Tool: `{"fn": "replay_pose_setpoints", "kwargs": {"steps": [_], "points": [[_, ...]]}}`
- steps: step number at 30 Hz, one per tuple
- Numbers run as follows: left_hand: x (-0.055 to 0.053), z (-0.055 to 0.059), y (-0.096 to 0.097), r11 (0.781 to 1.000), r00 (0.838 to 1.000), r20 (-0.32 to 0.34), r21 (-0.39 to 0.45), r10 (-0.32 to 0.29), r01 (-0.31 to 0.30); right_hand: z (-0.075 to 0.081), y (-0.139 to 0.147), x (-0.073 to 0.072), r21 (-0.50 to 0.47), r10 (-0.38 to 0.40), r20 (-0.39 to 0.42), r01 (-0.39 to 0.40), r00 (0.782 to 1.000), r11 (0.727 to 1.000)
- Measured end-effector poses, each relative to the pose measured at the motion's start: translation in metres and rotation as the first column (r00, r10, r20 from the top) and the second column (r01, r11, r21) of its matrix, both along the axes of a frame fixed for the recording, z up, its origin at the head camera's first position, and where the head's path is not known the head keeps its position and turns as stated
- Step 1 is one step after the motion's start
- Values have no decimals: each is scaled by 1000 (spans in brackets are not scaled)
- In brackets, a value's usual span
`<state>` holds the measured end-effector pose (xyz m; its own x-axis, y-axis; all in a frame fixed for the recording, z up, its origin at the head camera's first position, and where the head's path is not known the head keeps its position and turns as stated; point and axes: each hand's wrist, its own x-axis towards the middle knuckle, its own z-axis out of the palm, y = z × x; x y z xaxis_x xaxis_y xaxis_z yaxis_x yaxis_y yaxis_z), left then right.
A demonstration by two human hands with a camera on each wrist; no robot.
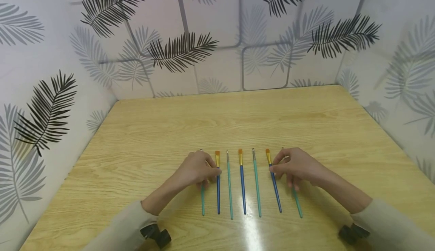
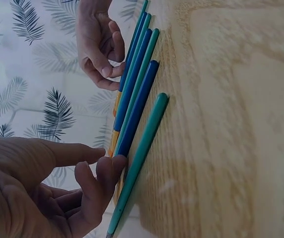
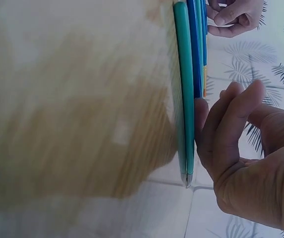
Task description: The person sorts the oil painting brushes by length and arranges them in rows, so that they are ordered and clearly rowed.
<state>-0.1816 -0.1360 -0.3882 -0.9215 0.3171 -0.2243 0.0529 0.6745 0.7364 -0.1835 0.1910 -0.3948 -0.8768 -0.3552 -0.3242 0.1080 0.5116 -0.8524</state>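
Several thin paintbrushes lie side by side on the table, green and blue handles alternating, bristles toward the wall. My left hand pinches the blue paintbrush second from the left, near its gold ferrule. Beneath that hand lies the leftmost green paintbrush, its upper part hidden in the head view. On the other side, my right hand pinches the slanted blue paintbrush near its ferrule. The rightmost green paintbrush runs under the right hand. Between the hands lie a green paintbrush, a blue paintbrush and another green paintbrush.
The light wood table reaches back to a wall patterned with dark and grey leaves. Similar walls stand at both sides. A black strap device sits on the left sleeve, another device on the right.
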Motion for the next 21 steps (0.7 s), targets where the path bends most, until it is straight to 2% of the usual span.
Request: {"fn": "replay_pose_setpoints", "kwargs": {"steps": [13,21], "points": [[-2,4,9,998,1000,13,-58,0,1,5,-4,0,49,-10,-4,10,1000,999],[-5,-1,13,999,1000,5,-42,-10,10,2,-6,-2,69,-11,-34,13,999,997]]}}
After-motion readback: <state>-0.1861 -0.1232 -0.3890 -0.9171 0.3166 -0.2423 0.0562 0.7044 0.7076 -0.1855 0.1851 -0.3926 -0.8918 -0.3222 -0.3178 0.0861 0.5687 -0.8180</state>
